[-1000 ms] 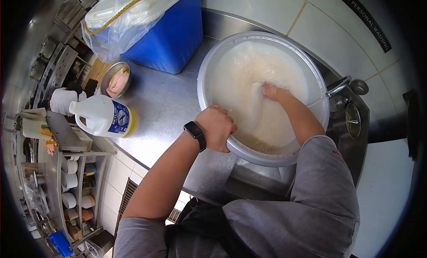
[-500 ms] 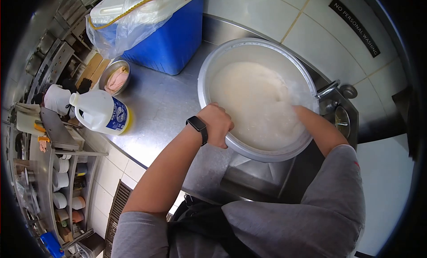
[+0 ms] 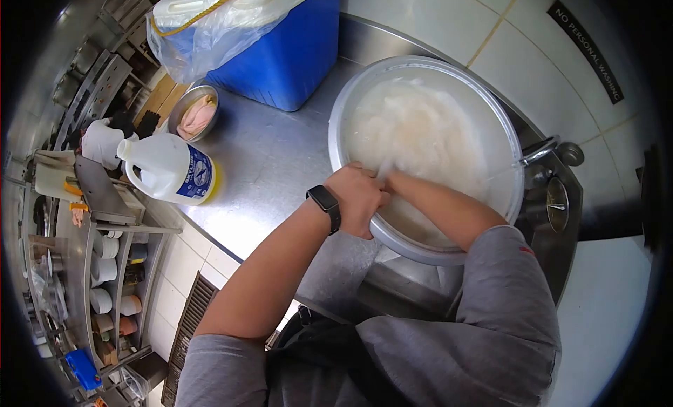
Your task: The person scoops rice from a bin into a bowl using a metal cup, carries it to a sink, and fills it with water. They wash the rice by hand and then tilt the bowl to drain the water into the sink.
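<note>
A big round metal pot stands over the sink, filled with cloudy, whitish water that swirls around a pale mass below the surface. At the near left of the rim, my left hand has its fingers wrapped over the edge; a dark watch is on that wrist. My right hand is down in the water close beside the left one, its fingers hidden by the murky liquid. The right forearm reaches across the near right side of the pot.
Left on the steel counter are a white jug with yellow liquid, a metal bowl holding something pink, and a blue cooler under plastic. A faucet adjoins the pot's right rim. Shelves hold stacked dishes.
My right hand has swept left through the water, from the pot's right side to near my left hand. The water's swirl has shifted. My left hand keeps its hold on the rim.
</note>
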`<state>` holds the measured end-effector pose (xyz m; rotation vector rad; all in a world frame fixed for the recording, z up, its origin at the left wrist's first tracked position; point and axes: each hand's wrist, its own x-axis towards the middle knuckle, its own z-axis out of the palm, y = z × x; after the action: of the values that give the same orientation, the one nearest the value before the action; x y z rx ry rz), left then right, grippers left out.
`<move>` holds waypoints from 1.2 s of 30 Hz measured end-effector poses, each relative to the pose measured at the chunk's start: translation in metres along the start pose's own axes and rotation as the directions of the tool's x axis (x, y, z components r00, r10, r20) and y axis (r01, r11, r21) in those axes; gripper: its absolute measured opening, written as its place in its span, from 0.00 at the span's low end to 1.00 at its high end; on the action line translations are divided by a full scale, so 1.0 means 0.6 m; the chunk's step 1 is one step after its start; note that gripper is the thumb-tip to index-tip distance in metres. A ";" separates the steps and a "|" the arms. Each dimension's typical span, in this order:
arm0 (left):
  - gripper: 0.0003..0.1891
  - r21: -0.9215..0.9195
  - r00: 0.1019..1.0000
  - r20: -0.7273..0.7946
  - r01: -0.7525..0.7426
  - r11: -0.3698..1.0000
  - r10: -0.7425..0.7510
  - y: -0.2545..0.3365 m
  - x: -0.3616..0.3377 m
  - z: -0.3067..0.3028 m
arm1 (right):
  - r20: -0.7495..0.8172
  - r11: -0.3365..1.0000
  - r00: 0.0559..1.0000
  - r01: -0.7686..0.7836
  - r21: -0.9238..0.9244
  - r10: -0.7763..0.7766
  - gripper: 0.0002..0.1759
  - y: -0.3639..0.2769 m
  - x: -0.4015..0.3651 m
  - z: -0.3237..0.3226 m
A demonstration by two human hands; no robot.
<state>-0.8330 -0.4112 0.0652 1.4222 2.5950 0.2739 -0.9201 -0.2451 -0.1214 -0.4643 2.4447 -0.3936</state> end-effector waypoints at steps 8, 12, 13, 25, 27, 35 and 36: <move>0.17 0.041 0.995 0.093 0.033 0.999 -0.036 0.001 0.002 -0.007 | -0.230 0.914 0.922 -0.358 -0.192 0.313 0.24 0.154 0.026 -0.163; 0.18 0.051 0.997 0.077 0.020 0.998 -0.024 0.002 0.002 -0.005 | -0.309 0.817 0.871 -0.475 -0.328 0.382 0.32 0.264 -0.009 -0.200; 0.18 0.051 0.997 0.071 0.017 0.999 -0.021 0.001 0.002 -0.005 | -0.313 0.813 0.869 -0.479 -0.332 0.384 0.32 0.277 -0.025 -0.210; 0.21 0.061 1.000 0.012 -0.013 0.998 0.013 -0.001 -0.003 0.002 | 0.688 0.834 0.658 -0.534 0.140 0.306 0.24 0.253 -0.213 -0.023; 0.22 0.050 1.000 0.010 -0.002 0.999 0.001 -0.001 -0.002 -0.001 | 0.469 0.938 0.850 -0.328 0.113 0.241 0.23 0.187 -0.210 0.032; 0.25 0.049 1.000 0.010 -0.009 0.999 0.008 -0.006 0.000 0.008 | 0.033 0.845 0.983 -0.170 0.507 0.179 0.27 0.107 0.036 0.006; 0.25 0.062 1.000 0.012 -0.021 0.998 0.021 -0.007 -0.001 0.008 | 0.034 0.846 0.985 -0.164 0.508 0.170 0.27 0.142 0.038 -0.015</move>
<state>-0.8348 -0.4135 0.0595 1.4675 2.6022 0.1881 -0.9625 -0.1766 -0.1590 -0.0169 2.2444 -0.9361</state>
